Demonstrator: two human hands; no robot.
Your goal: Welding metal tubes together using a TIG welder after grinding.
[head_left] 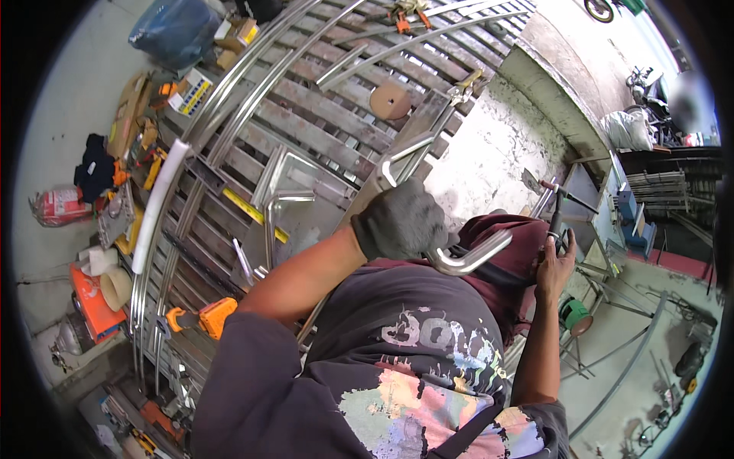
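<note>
My left hand (399,222), in a dark grey glove, is closed around a bent shiny steel tube (468,260) in front of my chest. The tube curves out below the glove toward the right, and its other end rises to a bend (396,159) over the slatted work table. My right hand (556,266) is bare and grips the black handle of a hammer-like tool (556,216). The tool's pointed metal head (531,180) sticks up to the left, a short way right of the tube.
A metal slatted table (321,130) carries long curved steel tubes (252,84), a yellow strip (254,215), a round brown disc (390,100) and an orange-handled clamp (208,315). A white pipe (158,205) and boxes lie left. A concrete ledge (535,84) stands right.
</note>
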